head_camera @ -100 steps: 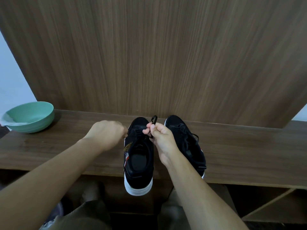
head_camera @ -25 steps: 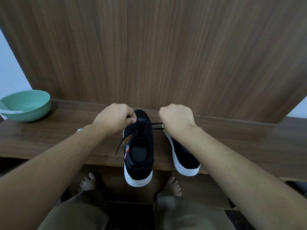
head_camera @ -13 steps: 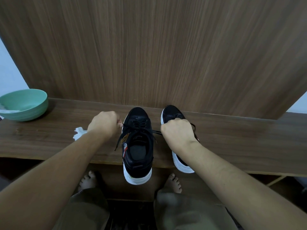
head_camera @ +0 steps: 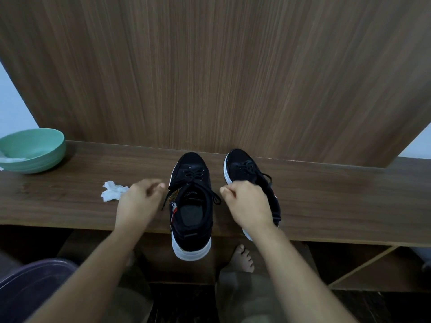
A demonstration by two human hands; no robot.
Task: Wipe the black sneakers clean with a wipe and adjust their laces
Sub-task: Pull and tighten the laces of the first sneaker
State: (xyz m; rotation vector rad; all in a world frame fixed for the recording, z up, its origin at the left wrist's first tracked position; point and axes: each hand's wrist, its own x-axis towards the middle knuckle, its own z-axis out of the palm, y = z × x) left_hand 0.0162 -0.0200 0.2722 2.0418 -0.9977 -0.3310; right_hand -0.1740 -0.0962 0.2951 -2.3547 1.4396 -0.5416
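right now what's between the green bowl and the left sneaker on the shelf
In the head view, a crumpled white wipe and the left hand lie between the green bowl and the left sneaker.

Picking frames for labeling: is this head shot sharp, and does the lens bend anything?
Head view: both hands, left and right, are slightly motion-blurred; the sneakers and bowl look sharp; wide-angle distortion splays the wood panel's edges; lighting dim, no glare.

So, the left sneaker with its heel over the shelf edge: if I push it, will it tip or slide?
The left sneaker probably will not tip by itself: most of its sole rests on the shelf, and only the heel hangs over. A push toward you might drop it. Its loose laces look floppy and may catch on fingers.
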